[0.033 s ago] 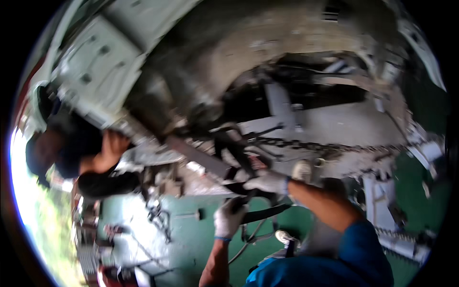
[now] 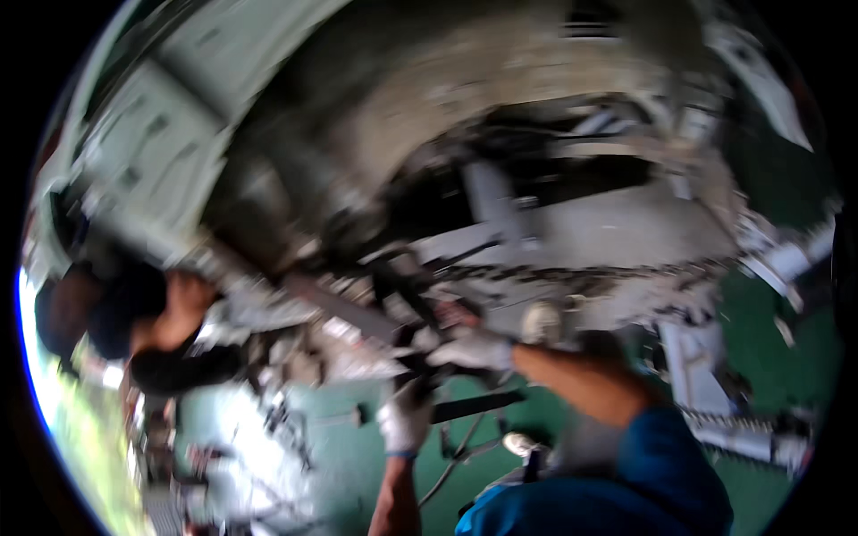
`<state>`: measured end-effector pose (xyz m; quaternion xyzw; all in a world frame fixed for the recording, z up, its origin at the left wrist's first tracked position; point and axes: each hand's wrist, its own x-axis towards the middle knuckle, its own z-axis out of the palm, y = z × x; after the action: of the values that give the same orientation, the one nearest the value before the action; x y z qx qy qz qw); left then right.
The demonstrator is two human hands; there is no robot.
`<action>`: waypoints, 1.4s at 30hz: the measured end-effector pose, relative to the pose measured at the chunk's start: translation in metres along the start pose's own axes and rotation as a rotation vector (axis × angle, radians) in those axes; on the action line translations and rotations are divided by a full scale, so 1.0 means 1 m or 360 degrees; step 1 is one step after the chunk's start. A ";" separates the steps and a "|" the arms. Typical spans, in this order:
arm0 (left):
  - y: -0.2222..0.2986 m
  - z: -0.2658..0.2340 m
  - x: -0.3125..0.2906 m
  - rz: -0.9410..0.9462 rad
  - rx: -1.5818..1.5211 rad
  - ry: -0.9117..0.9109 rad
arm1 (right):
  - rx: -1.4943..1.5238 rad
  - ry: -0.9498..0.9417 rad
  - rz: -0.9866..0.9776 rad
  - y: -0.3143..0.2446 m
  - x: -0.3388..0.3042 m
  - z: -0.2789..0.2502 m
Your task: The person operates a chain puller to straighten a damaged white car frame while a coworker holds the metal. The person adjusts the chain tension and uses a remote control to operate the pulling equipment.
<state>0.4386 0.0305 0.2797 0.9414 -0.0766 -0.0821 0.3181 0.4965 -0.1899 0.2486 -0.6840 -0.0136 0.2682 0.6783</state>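
The left hand (image 2: pixel 406 422), in a white glove, has its fingers curled around a dark strap (image 2: pixel 478 406), by the look of it, though blur softens the grip. The right hand (image 2: pixel 472 349), also gloved, reaches in from the other side with its fingers stretched toward the strap's dark upper part; whether they pinch it or only touch it cannot be told. The strap lies between and below the hands, one end trailing right above the green floor (image 2: pixel 340 478) — probably slack left loose while both hands work near its upper part. Just beyond, a long metal bar (image 2: pixel 344 308) slants down toward the hands. A chain (image 2: pixel 590 275) runs off to the right nearly straight, which suggests it is under some pull. Behind it stands a damaged vehicle body (image 2: pixel 429 98). At left, a co-worker (image 2: pixel 165 308) leans in close to the bodywork, an arm bent.
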 end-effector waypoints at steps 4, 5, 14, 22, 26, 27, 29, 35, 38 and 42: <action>0.048 -0.012 0.006 -0.0269 0.0450 0.0230 | -0.0408 -0.0045 0.0051 -0.054 -0.023 0.013; 0.020 0.004 0.011 -0.0067 -0.0122 0.0311 | -0.0374 -0.0042 0.0032 -0.056 -0.025 0.013; 0.086 0.019 0.020 -0.0110 -0.2216 0.0057 | -0.0363 0.0212 -0.0166 -0.003 0.006 0.005; 0.051 0.018 0.022 0.0049 -0.1191 0.0315 | 0.0683 0.0039 0.0038 -0.006 -0.012 0.003; 0.042 0.014 0.019 -0.0436 -0.2615 0.0220 | 0.1104 0.0046 -0.0105 -0.016 -0.025 0.019; 0.041 0.011 0.014 -0.0423 -0.2452 0.0296 | 0.1239 -0.0022 -0.0137 -0.015 -0.027 0.021; 0.046 0.009 0.011 -0.0400 -0.2127 0.0406 | 0.1215 -0.0089 -0.0135 -0.015 -0.025 0.015; 0.067 -0.008 0.007 0.0222 0.0129 0.1067 | 0.1062 -0.0256 -0.0190 -0.013 -0.021 0.005; 0.072 -0.021 0.011 0.0203 -0.0166 0.0720 | 0.0773 -0.0301 -0.0191 -0.015 -0.018 0.002; 0.063 -0.033 0.014 0.0304 -0.0156 0.0473 | 0.0678 -0.0349 -0.0210 -0.023 -0.019 0.000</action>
<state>0.4537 -0.0025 0.3431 0.9150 -0.1136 0.0850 0.3778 0.4884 -0.1948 0.2767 -0.4900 -0.0748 0.2928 0.8177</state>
